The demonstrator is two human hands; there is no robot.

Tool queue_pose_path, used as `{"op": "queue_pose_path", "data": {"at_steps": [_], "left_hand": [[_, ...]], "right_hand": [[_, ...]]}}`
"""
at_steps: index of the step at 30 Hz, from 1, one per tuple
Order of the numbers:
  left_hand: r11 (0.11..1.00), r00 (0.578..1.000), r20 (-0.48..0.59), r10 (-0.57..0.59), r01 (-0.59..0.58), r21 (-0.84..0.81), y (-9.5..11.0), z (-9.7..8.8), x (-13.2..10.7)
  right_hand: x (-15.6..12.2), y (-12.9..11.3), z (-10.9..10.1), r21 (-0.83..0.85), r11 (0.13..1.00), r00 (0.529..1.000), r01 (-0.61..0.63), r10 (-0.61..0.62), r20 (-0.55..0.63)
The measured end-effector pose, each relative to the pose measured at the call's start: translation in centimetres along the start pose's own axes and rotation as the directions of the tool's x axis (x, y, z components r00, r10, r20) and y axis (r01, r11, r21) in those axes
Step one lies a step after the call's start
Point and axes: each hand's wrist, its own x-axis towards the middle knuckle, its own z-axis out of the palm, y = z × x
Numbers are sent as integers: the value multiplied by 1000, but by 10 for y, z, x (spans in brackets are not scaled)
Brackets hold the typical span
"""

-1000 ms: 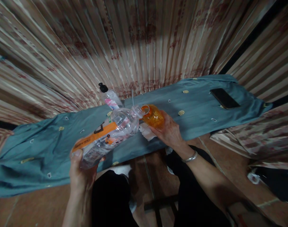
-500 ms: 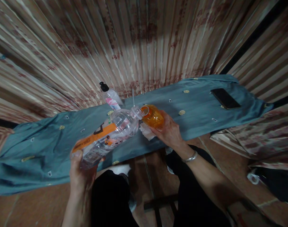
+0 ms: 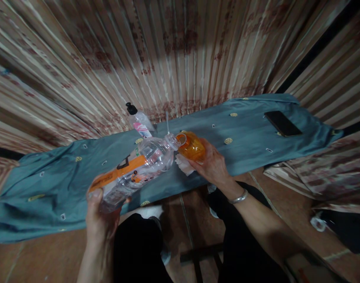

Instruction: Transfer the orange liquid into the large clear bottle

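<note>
The left hand (image 3: 101,220) grips the base end of a large clear plastic bottle with an orange and white label (image 3: 132,175); the thumb lies along one side and fingertips show at the opposite side. The right hand (image 3: 212,163) is closed around the body of a small translucent orange plastic bottle (image 3: 194,147).

Governing relation: mouth to mouth. The long axis of the large bottle runs from the left hand, over the near edge of the tabletop covered in blue-green patterned cloth (image 3: 247,151), obliquely forward and right to its neck. The small bottle lies forward and right of the left hand, over the middle of the tabletop, with its open mouth turned left toward that neck. The two mouths are just beside each other; contact between the rims cannot be confirmed. The right hand is the nearer to this junction; the left hand is a full bottle length away from it.

Surrounding items: a crumpled white tissue (image 3: 185,166) shows below the small bottle. A clear bottle with a black cap (image 3: 142,125) stands at the far edge, left of the junction. A flat black phone (image 3: 283,124) lies toward the right end.
</note>
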Motion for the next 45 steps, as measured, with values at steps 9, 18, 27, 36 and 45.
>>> {"op": "queue_pose_path", "data": {"at_steps": [9, 18, 27, 36, 45], "left_hand": [[999, 999, -29, -20, 21, 48, 8, 7, 0], [999, 999, -37, -23, 24, 23, 7, 6, 1], [999, 999, -22, -38, 38, 4, 5, 1, 2], [998, 994, -93, -49, 52, 25, 7, 11, 1], [999, 998, -57, -29, 30, 19, 8, 11, 0]], "right_hand": [[0, 0, 0, 1, 1000, 1000, 3, -3, -1], [0, 0, -1, 22, 1000, 1000, 7, -7, -5], [0, 0, 0, 8, 1000, 1000, 10, -10, -14], [1, -1, -1, 0, 1000, 1000, 13, -13, -18], [1, 0, -1, -1, 999, 998, 47, -47, -43]]}}
